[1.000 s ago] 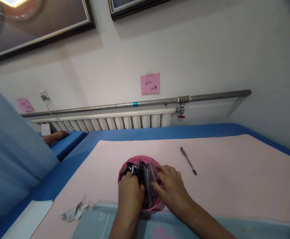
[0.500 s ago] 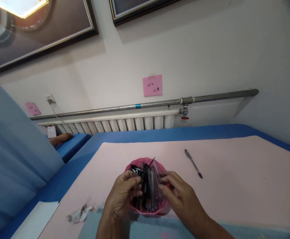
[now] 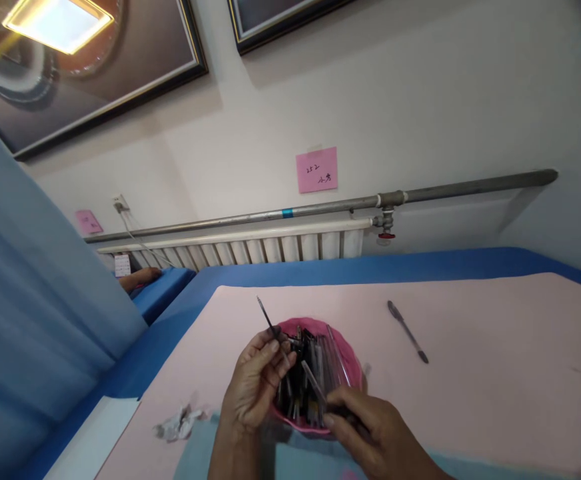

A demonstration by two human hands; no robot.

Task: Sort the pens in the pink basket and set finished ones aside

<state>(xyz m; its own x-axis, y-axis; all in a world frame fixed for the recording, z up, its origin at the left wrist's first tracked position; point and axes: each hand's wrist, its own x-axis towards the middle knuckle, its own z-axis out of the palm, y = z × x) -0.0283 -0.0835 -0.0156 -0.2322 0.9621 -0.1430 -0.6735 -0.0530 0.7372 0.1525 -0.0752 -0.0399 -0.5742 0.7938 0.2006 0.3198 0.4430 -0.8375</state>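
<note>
My left hand (image 3: pixel 251 379) pinches a thin dark pen refill (image 3: pixel 266 316) over the left side of a pink basket (image 3: pixel 352 357). Its pointed tip slants up and to the left. My right hand (image 3: pixel 375 427) is closed around a clear pen barrel (image 3: pixel 313 380), held slanting over the basket's lower right, and my fingers hide its lower end. Inside the basket are several clear pen barrels (image 3: pixel 326 353) and dark pen parts (image 3: pixel 298 387), packed closely. To the right, a capped pen (image 3: pixel 408 331) lies by itself on the pink sheet.
A pink sheet (image 3: pixel 495 347) covers the blue table (image 3: pixel 350 265). Crumpled tissue (image 3: pixel 179 423) and white paper (image 3: pixel 90 440) lie to the left. Blue curtain (image 3: pixel 35 293) hangs at the left, with another person's hand (image 3: pixel 146 275) beyond it. A radiator (image 3: pixel 270 250) runs along the wall.
My left hand has moved slightly away from the basket's middle, and the refill now points up-left. My right hand has come lower, with a clear barrel in it. The view has shifted a little left.
</note>
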